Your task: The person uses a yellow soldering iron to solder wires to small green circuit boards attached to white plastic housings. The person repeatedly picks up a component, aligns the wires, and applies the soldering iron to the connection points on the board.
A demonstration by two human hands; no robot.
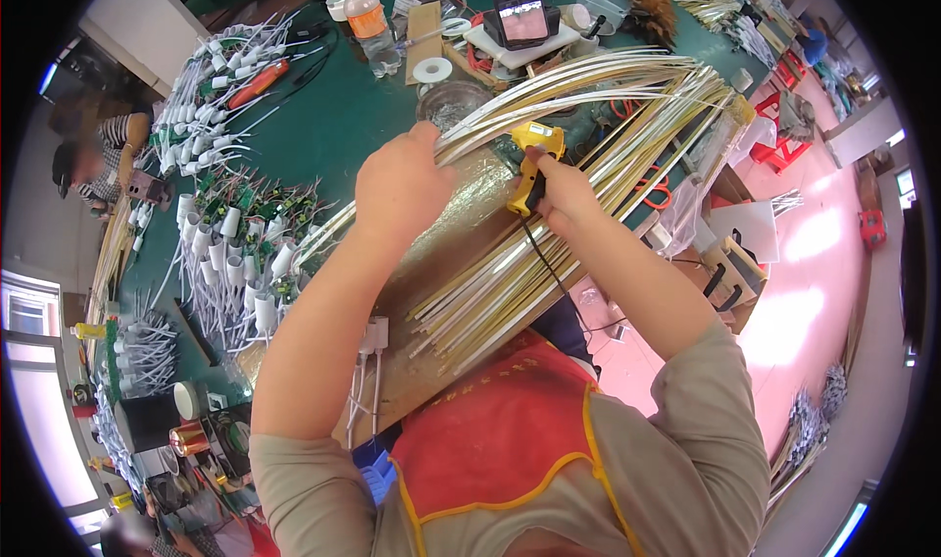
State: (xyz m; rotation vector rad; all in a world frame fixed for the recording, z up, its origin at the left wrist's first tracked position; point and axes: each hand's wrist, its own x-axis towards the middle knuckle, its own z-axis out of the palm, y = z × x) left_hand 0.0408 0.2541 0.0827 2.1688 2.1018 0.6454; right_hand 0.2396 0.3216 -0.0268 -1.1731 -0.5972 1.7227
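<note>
On my feed, a glossy, pink-tinted tiled floor catches bright glare at right, with red plastic stools on it and a pale, smooth wall beyond. I see a bright, pale-framed glass window at far left, past a green, flat-topped worktable.

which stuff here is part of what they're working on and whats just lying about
Likely part of the job:
white strips, in the left hand;
yellow corded tool, in the right hand;
strip bundle

Apparently just lying about:
orange-capped bottle;
brown fluffy thing;
white ring
</note>
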